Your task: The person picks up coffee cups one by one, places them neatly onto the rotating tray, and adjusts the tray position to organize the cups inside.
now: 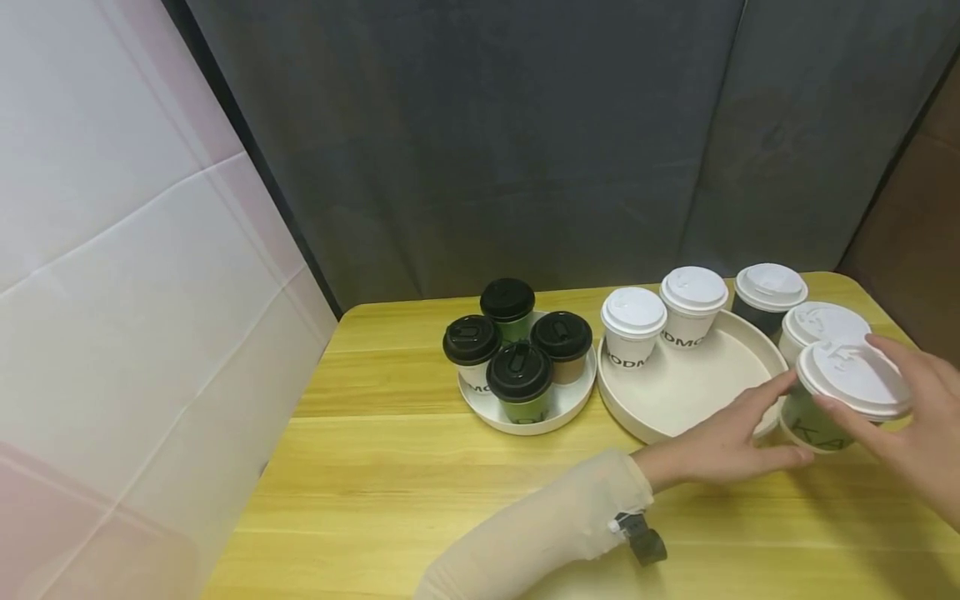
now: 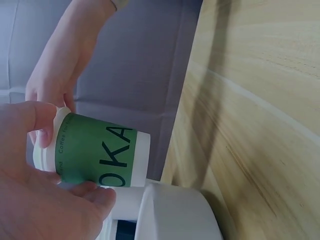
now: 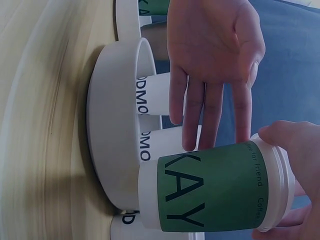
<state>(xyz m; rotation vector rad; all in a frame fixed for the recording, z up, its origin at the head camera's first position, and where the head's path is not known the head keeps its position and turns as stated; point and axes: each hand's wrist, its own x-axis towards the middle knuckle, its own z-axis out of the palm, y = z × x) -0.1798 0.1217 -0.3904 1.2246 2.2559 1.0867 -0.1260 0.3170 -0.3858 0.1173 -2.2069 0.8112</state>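
Note:
A green paper coffee cup (image 1: 813,423) with a white lid is held tilted above the table, at the front right of a large round tray (image 1: 701,400). My right hand (image 1: 915,417) grips it by the lid, thumb and fingers around the rim, as the right wrist view also shows on the lid (image 3: 275,185). My left hand (image 1: 738,437) reaches in from the left with fingers extended. In the left wrist view its fingertips (image 2: 102,197) are right at the cup's green sleeve (image 2: 95,150). The right wrist view shows the left fingers straight beside the cup.
Two white cups (image 1: 632,325) with white lids stand at the tray's back left. A dark cup (image 1: 768,300) and another white-lidded cup (image 1: 821,325) are at its right side. Left of it, a smaller plate (image 1: 480,410) bears several black-lidded cups (image 1: 520,379). A grey cloth (image 1: 465,167) hangs behind.

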